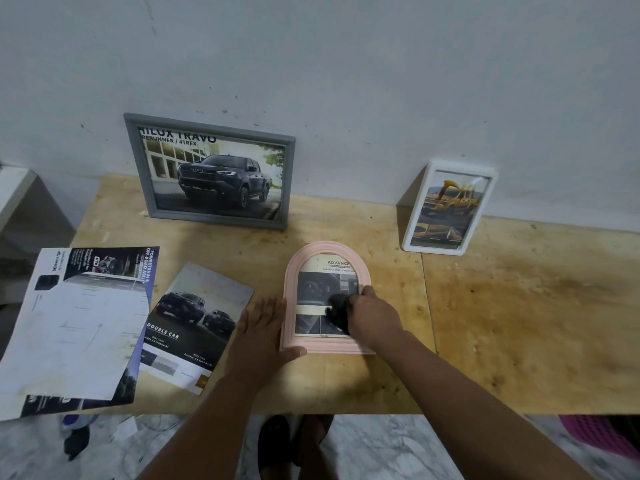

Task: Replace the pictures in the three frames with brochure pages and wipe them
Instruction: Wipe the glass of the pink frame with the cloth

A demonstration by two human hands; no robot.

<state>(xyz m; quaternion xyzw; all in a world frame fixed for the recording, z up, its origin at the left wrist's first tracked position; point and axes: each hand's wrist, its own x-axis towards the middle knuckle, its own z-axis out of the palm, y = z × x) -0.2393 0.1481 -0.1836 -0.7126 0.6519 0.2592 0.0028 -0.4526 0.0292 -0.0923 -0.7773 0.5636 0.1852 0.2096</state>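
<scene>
A pink arched frame point(290, 292) lies flat on the wooden table point(519, 323), with a brochure page behind its glass. My right hand point(374, 315) presses a dark cloth point(337, 308) onto that glass. My left hand point(265, 332) lies flat against the frame's left edge, with its thumb along the bottom edge. A grey frame point(138, 161) with a dark pickup picture leans on the wall at the back. A white frame point(414, 220) with a yellow truck picture leans on the wall to the right.
Loose brochure pages lie on the left: a "Double Cab" page point(194, 327) and a stack of pages point(79, 323) overhanging the table's front edge. A pink basket point(599, 434) and dark items sit on the marble floor below. My feet point(294, 441) show under the table.
</scene>
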